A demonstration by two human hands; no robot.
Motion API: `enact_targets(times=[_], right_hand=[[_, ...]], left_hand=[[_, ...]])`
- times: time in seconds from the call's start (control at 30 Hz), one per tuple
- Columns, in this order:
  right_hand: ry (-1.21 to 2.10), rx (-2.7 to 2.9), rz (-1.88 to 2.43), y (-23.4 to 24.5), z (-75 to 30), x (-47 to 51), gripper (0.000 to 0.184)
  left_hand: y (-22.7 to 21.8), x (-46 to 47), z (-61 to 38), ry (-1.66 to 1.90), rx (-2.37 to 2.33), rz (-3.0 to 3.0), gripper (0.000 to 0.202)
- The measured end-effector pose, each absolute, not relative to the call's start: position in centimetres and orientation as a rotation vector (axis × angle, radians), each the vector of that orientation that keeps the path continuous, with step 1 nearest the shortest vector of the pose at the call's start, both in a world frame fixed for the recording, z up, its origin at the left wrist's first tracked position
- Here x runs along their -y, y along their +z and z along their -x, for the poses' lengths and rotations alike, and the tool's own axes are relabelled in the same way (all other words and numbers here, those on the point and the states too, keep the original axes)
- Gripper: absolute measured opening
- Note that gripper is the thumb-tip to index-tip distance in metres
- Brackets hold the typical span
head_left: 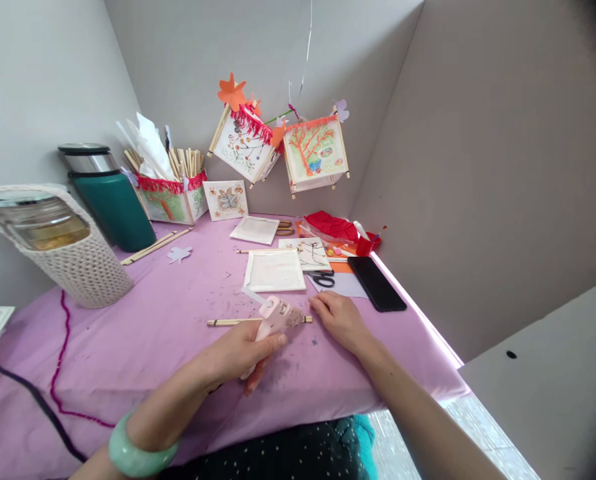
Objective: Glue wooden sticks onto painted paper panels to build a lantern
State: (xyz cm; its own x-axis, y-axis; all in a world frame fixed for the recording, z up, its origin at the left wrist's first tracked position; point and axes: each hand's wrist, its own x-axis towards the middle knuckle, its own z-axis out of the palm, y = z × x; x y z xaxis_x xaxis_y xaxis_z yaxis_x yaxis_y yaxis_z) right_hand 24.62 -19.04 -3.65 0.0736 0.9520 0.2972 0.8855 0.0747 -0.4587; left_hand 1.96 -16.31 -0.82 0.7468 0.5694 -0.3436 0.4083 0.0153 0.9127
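Observation:
My left hand [251, 350] is wrapped round the handle of a pale pink hot glue gun [277, 313]. A whitish glue stick [255, 296] sticks out of its back end, and the nozzle side points right. Beneath the gun lies a thin wooden stick [223, 323], dark-marked near its ends; the gun hides its middle. My right hand [339, 320] rests palm down on the table by the stick's right end, fingers curled in, with nothing seen in them. A white framed panel [275, 271] lies flat just beyond both hands.
Farther back lie black-handled scissors [323, 279], a drawn panel [311, 253], another white panel [255, 229] and a phone [377, 283]. Decorated box lanterns [318, 150] hang above. A jar in a knitted holder [85, 267], a green bottle [113, 207] and a cable [33, 393] are left.

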Motion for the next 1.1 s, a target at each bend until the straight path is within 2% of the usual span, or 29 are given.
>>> enact_targets(times=[1.1], right_hand=[[0.125, 1.85, 1.831, -3.74, -24.63, 19.01, 0.03]], left_hand=[[-0.08, 16.75, -1.96, 0.135, -0.865, -1.633, 0.043]])
